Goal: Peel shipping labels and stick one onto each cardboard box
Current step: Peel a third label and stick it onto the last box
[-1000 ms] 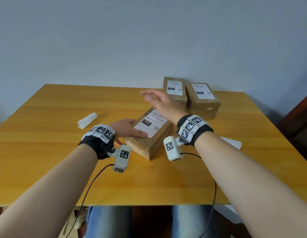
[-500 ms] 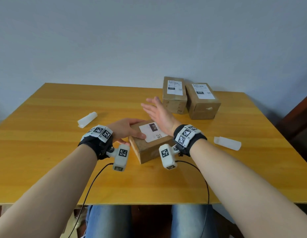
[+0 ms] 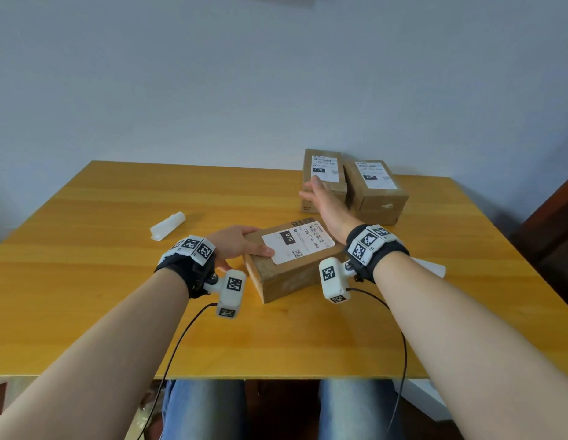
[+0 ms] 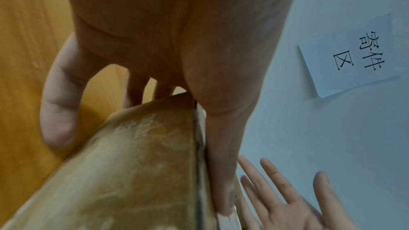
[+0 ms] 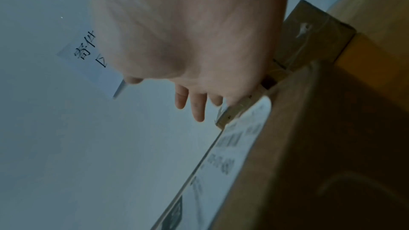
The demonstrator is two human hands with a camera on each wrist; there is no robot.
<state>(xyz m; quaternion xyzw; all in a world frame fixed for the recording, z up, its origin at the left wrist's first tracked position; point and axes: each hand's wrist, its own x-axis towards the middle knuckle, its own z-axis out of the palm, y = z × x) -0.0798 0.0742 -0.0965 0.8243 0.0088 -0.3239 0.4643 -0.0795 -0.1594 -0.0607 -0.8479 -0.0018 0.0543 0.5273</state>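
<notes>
Gripping the near cardboard box (image 3: pixel 285 271) mid-table, the left hand (image 3: pixel 236 246) is curling round its left end, thumb lying on the shipping label (image 3: pixel 297 242) | right hand (image 3: pixel 328 206) is hovering beyond it, fingers spread, holding nothing | two labelled boxes (image 3: pixel 376 198) are sitting touching by the table (image 3: pixel 85 249) far edge

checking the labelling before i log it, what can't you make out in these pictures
- Near box: its right side, head view, hidden by the right hand and wrist.
- Near label: small print too tiny in the head view, blurred in the right wrist view.
- White paper at right: mostly hidden by the right forearm, head view.
- Left far box: lower label edge covered by the right hand's fingers.
- Left hand: fingers behind the near box hidden, left wrist view.
</notes>
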